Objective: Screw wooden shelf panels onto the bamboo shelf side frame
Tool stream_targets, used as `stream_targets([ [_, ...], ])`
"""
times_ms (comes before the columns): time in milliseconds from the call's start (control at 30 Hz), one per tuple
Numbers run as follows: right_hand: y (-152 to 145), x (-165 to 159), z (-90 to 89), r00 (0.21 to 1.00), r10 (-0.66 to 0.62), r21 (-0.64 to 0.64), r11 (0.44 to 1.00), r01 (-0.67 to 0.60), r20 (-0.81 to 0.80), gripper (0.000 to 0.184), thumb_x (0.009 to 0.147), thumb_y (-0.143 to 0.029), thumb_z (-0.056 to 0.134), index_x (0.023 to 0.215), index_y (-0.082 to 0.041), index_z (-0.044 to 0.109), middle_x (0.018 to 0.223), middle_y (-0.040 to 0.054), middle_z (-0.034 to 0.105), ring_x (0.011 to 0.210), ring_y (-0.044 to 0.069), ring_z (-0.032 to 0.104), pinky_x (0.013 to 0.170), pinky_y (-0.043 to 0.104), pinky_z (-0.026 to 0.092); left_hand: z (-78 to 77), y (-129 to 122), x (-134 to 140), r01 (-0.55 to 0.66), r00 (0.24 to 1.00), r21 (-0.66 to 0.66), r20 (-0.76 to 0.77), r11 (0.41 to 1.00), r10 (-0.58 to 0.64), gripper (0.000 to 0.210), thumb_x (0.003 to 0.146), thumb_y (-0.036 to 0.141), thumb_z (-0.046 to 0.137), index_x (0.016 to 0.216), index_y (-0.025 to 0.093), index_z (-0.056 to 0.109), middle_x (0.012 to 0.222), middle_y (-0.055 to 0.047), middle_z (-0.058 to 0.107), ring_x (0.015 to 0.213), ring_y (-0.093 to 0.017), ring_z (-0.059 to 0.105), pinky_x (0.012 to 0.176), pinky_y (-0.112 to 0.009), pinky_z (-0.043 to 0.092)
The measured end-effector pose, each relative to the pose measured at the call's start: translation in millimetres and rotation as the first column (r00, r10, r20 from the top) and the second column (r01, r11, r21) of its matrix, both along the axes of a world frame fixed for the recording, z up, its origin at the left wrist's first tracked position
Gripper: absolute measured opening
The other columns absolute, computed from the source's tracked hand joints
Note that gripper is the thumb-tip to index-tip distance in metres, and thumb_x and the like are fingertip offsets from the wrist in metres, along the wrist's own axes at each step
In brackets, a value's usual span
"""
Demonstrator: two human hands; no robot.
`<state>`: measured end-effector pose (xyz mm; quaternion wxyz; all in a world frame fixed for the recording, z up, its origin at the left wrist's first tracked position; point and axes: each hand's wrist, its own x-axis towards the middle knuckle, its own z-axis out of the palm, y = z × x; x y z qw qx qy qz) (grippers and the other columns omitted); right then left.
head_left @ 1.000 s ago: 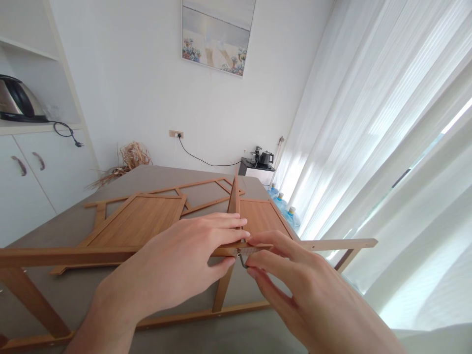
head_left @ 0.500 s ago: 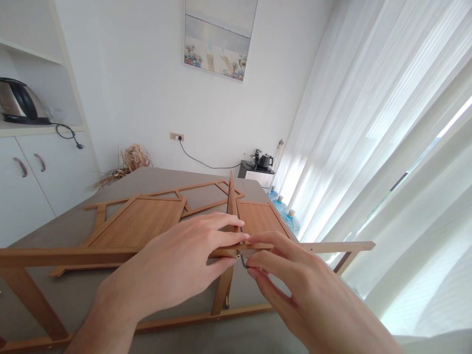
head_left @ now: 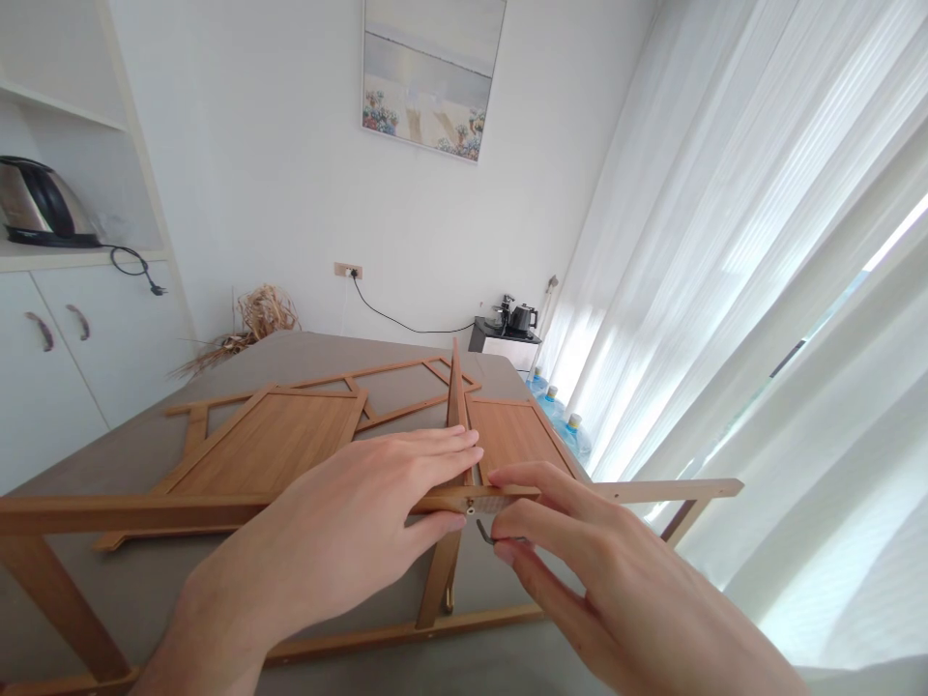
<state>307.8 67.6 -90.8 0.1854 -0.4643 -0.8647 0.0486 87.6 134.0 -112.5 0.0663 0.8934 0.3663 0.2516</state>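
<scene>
A wooden frame stands on its side across the front, its upper rail running left to right. My left hand grips this rail near the middle, fingers over the top and thumb below. Just right of the thumb, a bolt head shows in the rail's near face. My right hand pinches a small bent hex key between thumb and fingers, its short end a little below and right of the bolt, apart from it. An upright wooden panel meets the rail from behind.
Slatted wooden panels and a ladder-like frame lie on the grey-covered table. Another panel lies right of the upright one. Water bottles stand by the white curtain.
The hex key has come away from the bolt, moving slightly down and right with my right hand. My left hand keeps its hold on the rail.
</scene>
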Motion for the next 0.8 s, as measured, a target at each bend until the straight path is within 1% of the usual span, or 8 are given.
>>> stream_targets([
  [167,1.1,-2.6,3.0,0.999,0.032,-0.007,0.999,-0.032,-0.025,0.018,0.097,-0.019,0.044,0.094,-0.027,0.060,0.118,0.0013,0.058,0.084,0.013,0.065,0.078,0.028,0.054,0.9,-1.4,0.3,0.004,0.999,0.004,0.037,1.000,-0.004,0.046,0.089,0.042,0.058,0.135,0.039,0.055,0.142,0.007,0.053,0.131,-0.022,0.050,0.112,-0.035,0.041],
  [233,3.2,-1.3,4.3,0.996,0.028,0.010,1.000,-0.027,-0.080,0.016,0.098,-0.021,0.043,0.098,-0.027,0.058,0.109,0.0010,0.061,0.082,0.013,0.063,0.075,0.026,0.052,0.4,-1.3,0.4,0.001,0.999,0.002,0.047,1.000,-0.001,0.047,0.089,0.043,0.059,0.135,0.038,0.055,0.142,0.006,0.053,0.131,-0.022,0.050,0.111,-0.036,0.041],
  [300,7.1,0.2,5.0,0.984,-0.022,0.047,0.998,0.031,-0.177,0.014,0.100,-0.023,0.041,0.100,-0.027,0.054,0.092,-0.0008,0.062,0.076,0.012,0.061,0.069,0.024,0.049,-0.2,-1.1,-0.1,0.010,0.999,-0.003,0.042,1.000,-0.010,0.049,0.089,0.043,0.059,0.137,0.038,0.053,0.142,0.006,0.053,0.131,-0.023,0.050,0.111,-0.036,0.041],
  [367,13.6,0.2,4.8,0.948,-0.100,0.104,0.985,0.137,-0.301,0.013,0.101,-0.026,0.038,0.101,-0.026,0.051,0.081,-0.0028,0.058,0.069,0.011,0.057,0.063,0.023,0.044,-0.1,-1.1,-0.9,0.020,0.999,-0.005,0.036,1.000,-0.019,0.049,0.089,0.044,0.059,0.137,0.038,0.052,0.142,0.005,0.054,0.131,-0.023,0.050,0.111,-0.037,0.041],
  [500,34.9,-8.9,4.1,0.863,-0.227,0.147,0.935,0.323,-0.451,0.017,0.102,-0.030,0.030,0.103,-0.024,0.046,0.077,-0.0026,0.055,0.066,0.013,0.054,0.059,0.024,0.039,2.8,-1.7,-1.5,0.021,1.000,-0.003,0.019,1.000,-0.021,0.045,0.091,0.043,0.057,0.135,0.040,0.054,0.141,0.006,0.055,0.128,-0.022,0.052,0.109,-0.037,0.042],
  [633,63.0,-27.1,11.2,0.878,-0.311,0.045,0.936,0.350,-0.364,0.019,0.099,-0.029,0.028,0.092,-0.023,0.044,0.068,-0.0032,0.053,0.058,0.016,0.049,0.050,0.025,0.030,9.2,-3.7,0.0,0.045,0.999,-0.005,-0.021,0.999,-0.045,0.042,0.090,0.041,0.057,0.133,0.040,0.056,0.133,0.004,0.061,0.126,-0.023,0.052,0.107,-0.037,0.044],
  [733,84.9,-40.2,22.2,0.911,-0.315,0.021,0.943,0.332,-0.265,0.012,0.092,-0.027,0.036,0.088,-0.023,0.046,0.073,0.0005,0.059,0.063,0.017,0.052,0.051,0.025,0.032,12.5,-6.4,0.0,0.031,0.999,-0.005,-0.026,1.000,-0.031,0.040,0.090,0.041,0.056,0.131,0.041,0.057,0.131,0.004,0.062,0.124,-0.024,0.054,0.102,-0.037,0.047],
  [800,99.9,-46.2,28.8,0.909,-0.371,0.016,0.925,0.380,-0.190,0.012,0.088,-0.029,0.042,0.081,-0.021,0.048,0.076,0.0048,0.061,0.072,0.019,0.057,0.053,0.025,0.034,12.6,-7.7,-1.0,0.005,1.000,-0.009,-0.028,1.000,-0.005,0.042,0.091,0.042,0.055,0.133,0.042,0.055,0.132,0.004,0.061,0.125,-0.025,0.054,0.099,-0.037,0.049],
])
